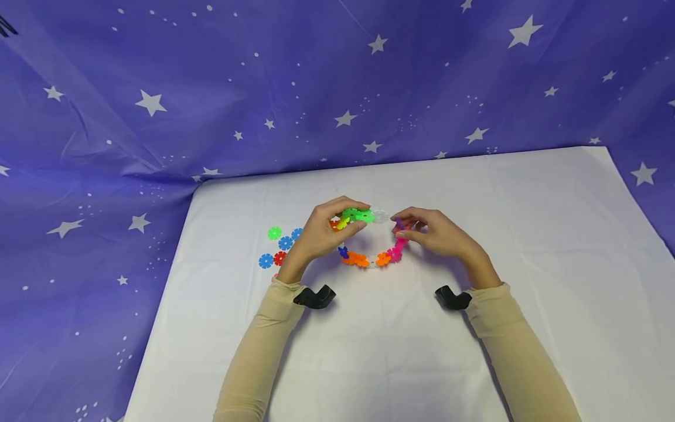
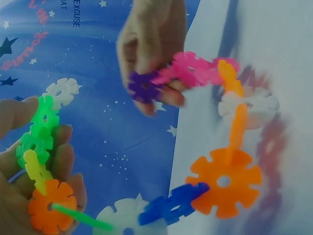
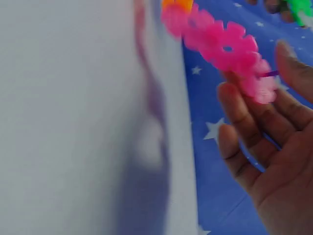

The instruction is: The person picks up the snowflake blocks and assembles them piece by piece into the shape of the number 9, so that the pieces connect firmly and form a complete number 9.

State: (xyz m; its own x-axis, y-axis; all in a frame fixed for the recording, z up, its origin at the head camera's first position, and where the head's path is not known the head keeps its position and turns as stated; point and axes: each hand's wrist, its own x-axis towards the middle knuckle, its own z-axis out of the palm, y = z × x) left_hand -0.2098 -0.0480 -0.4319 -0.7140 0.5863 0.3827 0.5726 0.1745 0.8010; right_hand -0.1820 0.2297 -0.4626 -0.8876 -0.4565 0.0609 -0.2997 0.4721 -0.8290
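Your left hand (image 1: pixel 327 230) pinches the green discs (image 2: pixel 41 125) of the chain (image 1: pixel 357 259); your right hand (image 1: pixel 442 232) pinches its purple disc (image 2: pixel 143 88). The chain curves toward you above the table (image 1: pixel 538 246); its white end disc (image 2: pixel 65 95) points rightward, apart from the purple one.

You've got green, yellow, orange, blue, white, pink and purple along your chain (image 1: pixel 362 261)! Blue, red, green discs (image 1: pixel 282 241) at left, white cloth (image 1: pixel 390 346) near, white-starred violet-blue backdrop (image 1: pixel 316 70) far, your sleeves (image 1: pixel 263 346) beige!
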